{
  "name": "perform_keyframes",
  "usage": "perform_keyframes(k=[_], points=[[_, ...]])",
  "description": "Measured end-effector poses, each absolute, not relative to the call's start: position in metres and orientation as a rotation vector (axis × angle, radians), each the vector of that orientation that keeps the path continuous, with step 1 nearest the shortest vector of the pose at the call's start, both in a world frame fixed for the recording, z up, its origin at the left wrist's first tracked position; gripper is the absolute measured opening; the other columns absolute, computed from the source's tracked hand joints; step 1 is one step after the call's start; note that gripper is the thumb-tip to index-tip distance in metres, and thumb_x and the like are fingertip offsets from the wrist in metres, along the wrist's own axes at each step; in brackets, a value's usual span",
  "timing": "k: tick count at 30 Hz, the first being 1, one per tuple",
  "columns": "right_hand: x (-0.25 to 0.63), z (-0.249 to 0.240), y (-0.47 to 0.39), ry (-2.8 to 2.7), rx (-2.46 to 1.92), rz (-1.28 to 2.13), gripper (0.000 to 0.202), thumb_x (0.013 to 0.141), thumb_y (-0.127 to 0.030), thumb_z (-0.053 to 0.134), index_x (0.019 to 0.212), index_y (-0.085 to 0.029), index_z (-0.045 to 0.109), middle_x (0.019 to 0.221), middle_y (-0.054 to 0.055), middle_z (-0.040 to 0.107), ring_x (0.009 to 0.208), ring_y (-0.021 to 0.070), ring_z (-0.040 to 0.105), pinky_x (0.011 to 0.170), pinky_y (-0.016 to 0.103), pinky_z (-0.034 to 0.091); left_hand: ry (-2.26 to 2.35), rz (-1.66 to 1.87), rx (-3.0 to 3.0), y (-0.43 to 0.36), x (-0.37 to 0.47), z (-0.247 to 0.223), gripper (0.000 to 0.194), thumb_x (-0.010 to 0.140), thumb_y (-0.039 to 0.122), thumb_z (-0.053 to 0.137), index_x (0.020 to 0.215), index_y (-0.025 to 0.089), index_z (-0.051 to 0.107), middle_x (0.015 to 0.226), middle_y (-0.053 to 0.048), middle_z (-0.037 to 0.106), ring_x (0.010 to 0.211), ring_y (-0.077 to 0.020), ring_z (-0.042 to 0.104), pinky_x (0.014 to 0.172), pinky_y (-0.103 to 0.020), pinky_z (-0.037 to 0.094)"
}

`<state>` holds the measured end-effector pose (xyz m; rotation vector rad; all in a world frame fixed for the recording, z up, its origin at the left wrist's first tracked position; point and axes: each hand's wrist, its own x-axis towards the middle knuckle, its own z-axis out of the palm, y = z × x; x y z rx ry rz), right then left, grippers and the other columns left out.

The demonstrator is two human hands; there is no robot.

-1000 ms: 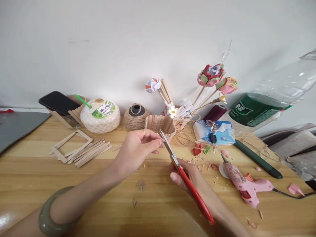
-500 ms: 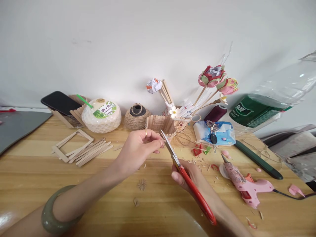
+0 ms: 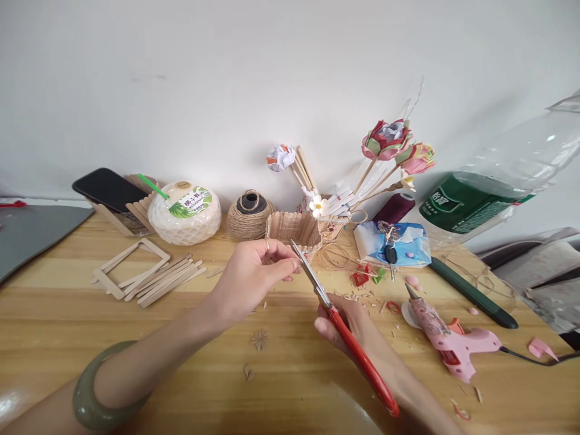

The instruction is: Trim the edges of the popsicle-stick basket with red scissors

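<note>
My left hand [image 3: 260, 272] is closed in a pinch, thumb against fingers; whatever lies between them is too small to make out. Just right of those fingertips are the blades of red-handled scissors [image 3: 360, 356], pointing up and to the left. My right hand [image 3: 342, 317] grips the scissors, its fingers partly hidden behind the handle. Behind both hands stands a small box made of wooden craft sticks [image 3: 294, 229]. On the table below lie a little star-shaped cluster of shavings [image 3: 260, 339] and a curled scrap [image 3: 249, 372].
Craft sticks [image 3: 170, 281] and a stick frame [image 3: 131, 266] lie left, before a white coconut drink [image 3: 185, 214]. A twine ball [image 3: 249, 217] stands at the back. On the right are paper flowers [image 3: 387, 139], a pink glue gun [image 3: 453, 338], a green-handled tool [image 3: 473, 293] and a large bottle [image 3: 457, 202].
The scissor blades look slightly closer together and have shifted a little left. My left hand keeps its pinch. The whole view has moved slightly.
</note>
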<state>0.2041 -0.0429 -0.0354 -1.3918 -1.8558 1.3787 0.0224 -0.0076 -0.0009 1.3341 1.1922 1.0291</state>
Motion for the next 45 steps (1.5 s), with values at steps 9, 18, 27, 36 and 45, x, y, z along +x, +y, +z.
perform_keyframes(k=[9,18,27,36,45], points=[[0.203,-0.036,-0.042,-1.846,-1.403,1.349,0.046,0.075,-0.058,0.053,0.062,-0.02,0.031,0.061,-0.006,0.025,0.056,0.0097,0.02,0.047,0.023,0.017,1.181,1.027,1.331,-0.007,0.022,0.0,0.007,0.07,0.022,0.059,0.066,0.017,0.063,0.066,0.0,0.064,0.064,-0.0127,0.058,0.062,-0.024,0.045],[0.203,-0.038,-0.04,-1.855,-1.487,1.305,0.046,0.075,-0.058,0.052,0.061,-0.02,0.03,0.06,-0.006,0.025,0.055,0.0093,0.022,0.047,0.023,0.016,1.202,1.015,1.314,-0.006,0.022,0.0,0.007,0.07,0.021,0.06,0.065,0.017,0.063,0.065,0.001,0.064,0.062,-0.0111,0.058,0.061,-0.022,0.046],[0.203,-0.038,-0.04,-1.709,-1.427,1.383,0.053,0.066,-0.07,0.051,0.059,-0.021,0.034,0.054,-0.006,0.029,0.047,0.0082,0.028,0.042,0.022,0.02,1.159,0.971,1.324,-0.003,0.021,0.003,0.009,0.069,0.026,0.063,0.066,0.018,0.066,0.066,0.0,0.066,0.058,-0.0099,0.056,0.059,-0.023,0.048],[0.208,-0.034,-0.038,-1.587,-1.217,1.416,0.053,0.073,-0.07,0.044,0.055,-0.021,0.035,0.045,-0.006,0.032,0.04,0.008,0.03,0.039,0.022,0.024,1.128,0.892,1.325,-0.005,0.021,0.005,0.007,0.069,0.024,0.064,0.07,0.017,0.065,0.069,0.002,0.064,0.062,-0.0084,0.056,0.057,-0.019,0.051],[0.211,-0.038,-0.036,-1.553,-1.199,1.414,0.051,0.073,-0.068,0.046,0.056,-0.021,0.035,0.047,-0.007,0.033,0.04,0.0078,0.031,0.04,0.022,0.024,1.122,0.856,1.382,-0.005,0.022,0.009,0.007,0.068,0.022,0.063,0.07,0.016,0.064,0.065,0.003,0.062,0.054,-0.0071,0.054,0.05,-0.018,0.049]])
